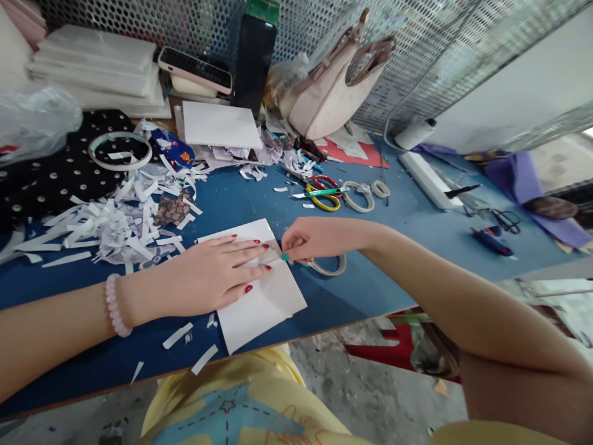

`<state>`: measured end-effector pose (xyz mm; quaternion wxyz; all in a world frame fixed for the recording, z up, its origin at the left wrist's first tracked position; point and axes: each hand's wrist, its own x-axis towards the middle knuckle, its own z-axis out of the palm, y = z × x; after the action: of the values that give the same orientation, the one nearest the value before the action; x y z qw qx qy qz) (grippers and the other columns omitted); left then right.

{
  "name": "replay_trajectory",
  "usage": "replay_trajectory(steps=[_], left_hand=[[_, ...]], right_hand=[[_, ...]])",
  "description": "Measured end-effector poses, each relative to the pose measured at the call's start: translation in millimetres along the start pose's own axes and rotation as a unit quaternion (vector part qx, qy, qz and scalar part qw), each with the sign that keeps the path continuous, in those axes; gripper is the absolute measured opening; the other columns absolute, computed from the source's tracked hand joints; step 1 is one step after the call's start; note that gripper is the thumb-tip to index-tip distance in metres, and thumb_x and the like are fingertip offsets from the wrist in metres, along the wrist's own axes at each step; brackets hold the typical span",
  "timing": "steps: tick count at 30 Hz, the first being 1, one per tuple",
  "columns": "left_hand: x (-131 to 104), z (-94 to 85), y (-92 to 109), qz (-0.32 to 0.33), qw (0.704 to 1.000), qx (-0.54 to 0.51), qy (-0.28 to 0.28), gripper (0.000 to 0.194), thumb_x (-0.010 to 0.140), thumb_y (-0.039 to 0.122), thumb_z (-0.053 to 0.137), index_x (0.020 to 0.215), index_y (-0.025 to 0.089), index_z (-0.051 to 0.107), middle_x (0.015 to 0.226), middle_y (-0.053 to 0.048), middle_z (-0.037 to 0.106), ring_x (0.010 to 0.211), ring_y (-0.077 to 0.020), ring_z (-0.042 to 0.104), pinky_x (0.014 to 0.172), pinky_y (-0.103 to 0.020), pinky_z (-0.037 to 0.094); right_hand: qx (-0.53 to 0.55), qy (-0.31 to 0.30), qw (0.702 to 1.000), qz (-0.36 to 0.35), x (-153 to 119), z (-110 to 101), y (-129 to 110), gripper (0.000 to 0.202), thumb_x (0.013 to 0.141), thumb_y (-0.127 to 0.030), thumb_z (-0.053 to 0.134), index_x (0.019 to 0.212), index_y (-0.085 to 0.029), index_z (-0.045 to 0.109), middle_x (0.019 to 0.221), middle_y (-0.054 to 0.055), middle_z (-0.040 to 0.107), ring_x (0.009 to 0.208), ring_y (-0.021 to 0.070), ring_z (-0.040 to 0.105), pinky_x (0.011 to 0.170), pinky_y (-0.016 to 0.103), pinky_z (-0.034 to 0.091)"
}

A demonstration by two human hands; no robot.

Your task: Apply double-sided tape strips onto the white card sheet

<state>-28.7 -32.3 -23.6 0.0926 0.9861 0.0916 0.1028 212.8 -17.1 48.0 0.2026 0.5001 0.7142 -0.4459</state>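
Note:
A white sheet or card [264,300] lies tilted near the front edge of the blue table. My left hand [208,272] rests flat on it, palm down with the fingers spread. At the card's right edge my right hand [301,241] is closed in a pinch, thumb against the curled fingers, by a thin line across the card. What the pinch holds is too small to make out. Just beyond that hand, a roll of tape [334,266] lies partly hidden under it.
Paper strips [115,232] are heaped at the left. Behind are scissors [324,201], a green-handled cutter [319,193], tape rings [359,196], a white box [222,125], a phone [194,69] and a pink bag [324,99]. A white power strip [428,179] lies right.

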Motion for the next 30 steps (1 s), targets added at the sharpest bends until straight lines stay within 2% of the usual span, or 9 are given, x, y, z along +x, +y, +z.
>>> replay_trajectory(steps=[9,15,17,20,22,24,28,30], left_hand=[[-0.6,1.2,0.2,-0.002,1.0,-0.009,0.02,0.043,0.104,0.031,0.034,0.143,0.021,0.049,0.153,-0.006,0.044,0.141,-0.021,0.04,0.119,-0.038,0.021],[-1.6,0.1,2.4,-0.015,1.0,-0.009,0.024,0.045,0.104,0.031,0.033,0.144,0.017,0.047,0.153,-0.005,0.044,0.142,-0.0192,0.039,0.121,-0.036,0.016],[-2.0,-3.5,2.1,-0.016,1.0,-0.016,0.017,0.045,0.104,0.032,0.035,0.144,0.017,0.048,0.152,-0.006,0.045,0.142,-0.0186,0.039,0.121,-0.035,0.016],[2.3,-15.5,-5.4,-0.003,0.999,-0.028,-0.023,0.043,0.101,0.031,0.04,0.14,0.015,0.052,0.148,-0.006,0.05,0.139,-0.0175,0.043,0.118,-0.031,0.026],[12.5,-28.1,-19.7,-0.002,0.999,-0.015,-0.042,0.042,0.101,0.029,0.04,0.139,0.015,0.053,0.145,-0.006,0.054,0.137,-0.017,0.046,0.114,-0.03,0.033],[31.4,-43.5,-44.5,-0.033,0.999,0.024,-0.008,0.043,0.101,0.027,0.037,0.139,0.016,0.053,0.144,-0.006,0.056,0.138,-0.018,0.045,0.115,-0.033,0.032],[89.3,-75.8,-120.6,-0.167,0.977,0.108,0.077,0.055,0.093,0.025,0.044,0.146,0.011,0.041,0.156,-0.011,0.039,0.146,-0.0275,0.03,0.12,-0.048,0.022],[120.6,-87.7,-160.5,-0.258,0.947,0.103,0.16,0.066,0.088,0.025,0.05,0.15,0.009,0.033,0.155,-0.016,0.038,0.145,-0.0317,0.03,0.119,-0.051,0.024]], right_hand=[[-0.009,0.006,1.0,-0.006,0.8,2.1,2.5,0.021,0.078,-0.03,0.051,0.063,-0.018,0.057,0.059,-0.001,0.063,0.058,0.0118,0.055,0.062,0.024,0.04],[0.011,0.026,0.999,0.02,2.2,3.9,0.2,0.021,0.08,-0.031,0.054,0.065,-0.017,0.06,0.063,0.001,0.069,0.058,0.0123,0.059,0.061,0.022,0.042],[0.01,0.035,0.999,0.019,4.2,5.4,0.2,0.027,0.082,-0.035,0.056,0.063,-0.017,0.06,0.061,0.001,0.068,0.054,0.0113,0.057,0.061,0.022,0.042],[-0.008,0.059,0.998,0.017,6.8,8.3,-0.3,0.036,0.083,-0.04,0.059,0.057,-0.016,0.058,0.056,0.001,0.065,0.052,0.0106,0.057,0.06,0.022,0.041],[-0.024,0.082,0.996,0.012,7.3,10.2,-1.1,0.04,0.084,-0.041,0.059,0.053,-0.017,0.056,0.052,0.0,0.063,0.052,0.0106,0.057,0.059,0.022,0.04],[-0.038,0.098,0.994,0.005,6.8,11.6,-1.5,0.042,0.085,-0.042,0.059,0.051,-0.017,0.054,0.051,0.0,0.062,0.052,0.0107,0.057,0.058,0.022,0.038],[-0.047,0.118,0.992,-0.017,4.1,12.8,-0.9,0.045,0.085,-0.045,0.059,0.051,-0.017,0.054,0.051,0.001,0.062,0.051,0.0107,0.056,0.056,0.022,0.036],[-0.054,0.123,0.991,-0.029,2.8,12.8,-0.6,0.045,0.086,-0.048,0.058,0.053,-0.016,0.056,0.053,0.001,0.063,0.051,0.011,0.055,0.054,0.023,0.034]])
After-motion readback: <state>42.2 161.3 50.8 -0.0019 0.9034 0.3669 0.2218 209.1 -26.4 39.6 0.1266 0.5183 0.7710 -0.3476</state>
